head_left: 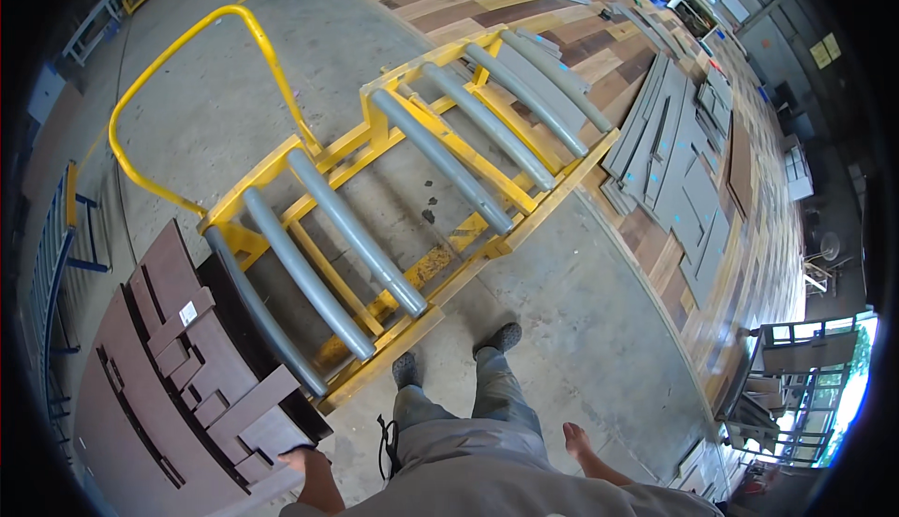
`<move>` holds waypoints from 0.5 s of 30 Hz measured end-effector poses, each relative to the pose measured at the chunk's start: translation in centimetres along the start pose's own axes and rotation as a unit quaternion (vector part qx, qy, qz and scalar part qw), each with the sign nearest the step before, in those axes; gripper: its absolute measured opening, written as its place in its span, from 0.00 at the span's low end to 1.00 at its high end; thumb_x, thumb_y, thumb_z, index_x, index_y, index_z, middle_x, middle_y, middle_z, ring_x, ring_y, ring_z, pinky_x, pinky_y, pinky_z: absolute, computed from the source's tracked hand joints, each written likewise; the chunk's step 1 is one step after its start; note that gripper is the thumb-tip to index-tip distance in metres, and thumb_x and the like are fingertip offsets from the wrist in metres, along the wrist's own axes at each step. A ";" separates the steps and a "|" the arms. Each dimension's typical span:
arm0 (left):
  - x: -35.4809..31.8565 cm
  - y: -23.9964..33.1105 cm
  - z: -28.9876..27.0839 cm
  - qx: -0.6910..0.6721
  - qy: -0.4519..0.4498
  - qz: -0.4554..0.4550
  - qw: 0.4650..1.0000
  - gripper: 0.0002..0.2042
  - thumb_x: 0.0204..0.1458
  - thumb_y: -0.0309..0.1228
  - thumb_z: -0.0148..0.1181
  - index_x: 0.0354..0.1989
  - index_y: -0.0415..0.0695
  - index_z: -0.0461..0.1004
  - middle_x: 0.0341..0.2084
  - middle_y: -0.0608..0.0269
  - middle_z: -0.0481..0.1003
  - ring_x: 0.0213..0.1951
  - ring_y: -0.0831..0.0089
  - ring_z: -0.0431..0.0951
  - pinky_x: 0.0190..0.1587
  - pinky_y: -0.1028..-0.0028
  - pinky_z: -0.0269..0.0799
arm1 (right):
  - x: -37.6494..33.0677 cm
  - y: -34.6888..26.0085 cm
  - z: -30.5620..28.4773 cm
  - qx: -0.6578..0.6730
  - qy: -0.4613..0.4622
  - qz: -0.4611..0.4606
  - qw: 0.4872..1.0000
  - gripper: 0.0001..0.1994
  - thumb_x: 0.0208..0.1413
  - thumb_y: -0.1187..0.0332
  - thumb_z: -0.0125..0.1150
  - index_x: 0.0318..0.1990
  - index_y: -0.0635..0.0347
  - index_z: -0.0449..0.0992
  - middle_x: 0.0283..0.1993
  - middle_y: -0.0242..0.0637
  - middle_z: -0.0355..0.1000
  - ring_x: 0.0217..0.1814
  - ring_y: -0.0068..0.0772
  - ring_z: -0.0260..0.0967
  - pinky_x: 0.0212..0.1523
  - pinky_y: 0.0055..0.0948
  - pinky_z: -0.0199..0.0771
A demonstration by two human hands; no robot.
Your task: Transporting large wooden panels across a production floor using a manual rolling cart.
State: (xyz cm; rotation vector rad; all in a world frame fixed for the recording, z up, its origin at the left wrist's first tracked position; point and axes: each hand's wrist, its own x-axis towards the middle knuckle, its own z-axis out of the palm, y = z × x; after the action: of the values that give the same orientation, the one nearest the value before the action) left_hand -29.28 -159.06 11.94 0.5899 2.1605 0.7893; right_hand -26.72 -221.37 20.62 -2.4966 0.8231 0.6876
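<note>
I stand on a concrete floor in front of a yellow trolley [440, 264] with several grey padded rollers [342, 222] across its frame and a curved yellow push handle [187, 44]. My left hand [304, 463] rests at the near edge of a stack of dark brown boards [187, 367] lying at the trolley's left end; whether the fingers grip a board is hidden. My right hand [576, 440] hangs free by my hip, fingers loosely apart, holding nothing. My grey trousers and dark shoes [454, 353] show below.
A long low platform of mixed wooden panels [562, 30] runs along the right, with grey boards [674, 161] piled on it. Blue metal racks [56, 255] stand at the left. Metal frames [796, 386] stand at the lower right.
</note>
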 end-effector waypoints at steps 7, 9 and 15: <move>-2.8 -3.1 1.4 -0.011 -0.026 -0.001 1.000 0.35 0.55 0.59 0.38 0.42 0.32 0.72 0.33 0.52 0.75 0.29 0.56 0.75 0.32 0.61 0.73 | 5.7 9.4 -7.5 -0.041 -0.016 0.029 0.999 0.26 0.58 0.46 0.41 0.52 0.57 0.70 0.50 0.51 0.69 0.57 0.51 0.63 0.56 0.38 0.61; -3.3 -3.5 1.5 -0.018 -0.024 -0.019 0.999 0.33 0.55 0.59 0.38 0.40 0.36 0.73 0.32 0.53 0.76 0.28 0.57 0.74 0.31 0.60 0.73 | 8.5 10.8 -10.4 -0.025 -0.053 0.053 0.997 0.26 0.59 0.47 0.41 0.52 0.59 0.69 0.51 0.51 0.68 0.57 0.50 0.62 0.56 0.39 0.61; -6.8 -4.1 2.5 -0.142 -0.047 0.058 0.987 0.29 0.59 0.51 0.39 0.49 0.32 0.69 0.44 0.51 0.73 0.45 0.59 0.72 0.51 0.65 0.65 | 29.3 13.9 -21.9 -0.487 -0.021 -0.415 0.769 0.34 0.41 0.53 0.61 0.51 0.70 0.63 0.44 0.49 0.68 0.48 0.45 0.67 0.47 0.38 0.70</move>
State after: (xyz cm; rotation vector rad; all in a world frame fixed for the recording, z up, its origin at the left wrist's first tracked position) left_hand -23.84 -165.30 11.16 0.5939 1.8967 1.0880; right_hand -7.95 -255.65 18.00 -3.2097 -0.9499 0.9366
